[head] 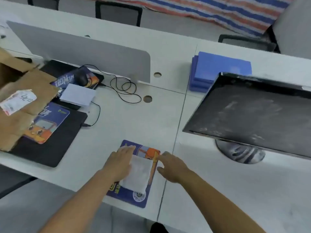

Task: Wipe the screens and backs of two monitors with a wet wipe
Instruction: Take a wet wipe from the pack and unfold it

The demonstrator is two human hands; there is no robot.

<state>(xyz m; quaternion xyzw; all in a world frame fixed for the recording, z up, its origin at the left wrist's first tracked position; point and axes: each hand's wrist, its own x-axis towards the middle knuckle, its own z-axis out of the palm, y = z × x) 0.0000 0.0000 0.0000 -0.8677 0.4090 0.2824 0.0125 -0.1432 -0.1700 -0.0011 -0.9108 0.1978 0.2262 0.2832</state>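
Wet wipe (140, 173): a white, folded sheet that lies flat on a blue and orange mouse pad (139, 200), between your two hands. Your left hand (120, 163) rests palm down along the wipe's left edge, fingers (128, 148) straight and together, not gripping; their tips reach past the wipe's far edge onto the pad. Your right hand (171, 166) lies just right of the wipe, fingers loose and slightly spread, holding nothing. Its forefinger comes over the pad's right edge, with the thumb nearer you; whether it touches the pad or the wipe cannot be told.

Monitor (252, 113): to the right of your right fingers and beyond them, well apart from the wipe. Its dark screen tilts back and is streaked with pale dust. Its round stand (240, 153) sits on the white desk (121, 126).

Beyond the monitor's far left corner a stack of blue foam sheets (218, 68) lies on the desk. Far to the left of your left fingers stands a brown cardboard box (21, 88). Beside it lie a pile of white paper (77, 95), a black mouse (81, 78) and a looped black cable (125, 88). A grey divider panel (84, 47) stands behind them.
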